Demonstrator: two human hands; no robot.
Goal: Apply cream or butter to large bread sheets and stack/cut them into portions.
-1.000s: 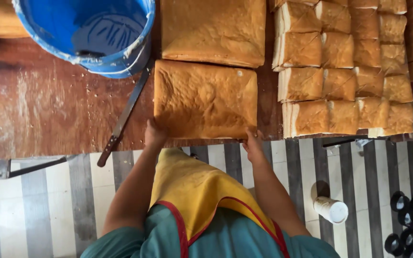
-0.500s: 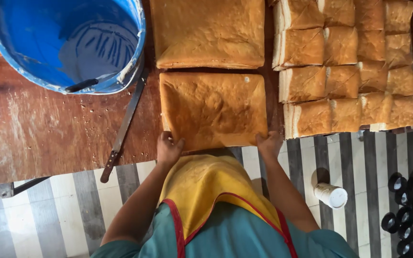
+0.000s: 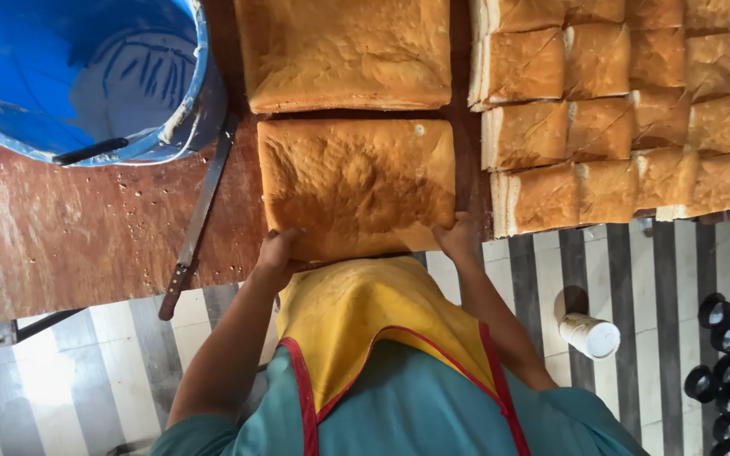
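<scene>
Crowded right, open left
Bare wooden tabletop [image 3: 61, 236] lies free at the near-left edge; long brown-handled knife [image 3: 198, 221], big blue plastic bucket [image 3: 86, 76] and cut golden bread blocks [image 3: 618, 127] hem the far-right.

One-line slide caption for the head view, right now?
Both hands, left hand and right hand, grip the near edge of a sponge cake slab on the wooden table, beside a long knife.

Your left hand [image 3: 279, 252] and right hand [image 3: 456, 238] show only knuckles and backs; the fingertips tuck under the near edge of the bread slab [image 3: 355, 186], so you cannot tell how they grip. Your yellow bib [image 3: 373, 317] covers the slab's near rim. The blue bucket [image 3: 86, 76] is cut off at the top and left edges. The cut loaves [image 3: 618, 118] run off the right edge.
</scene>
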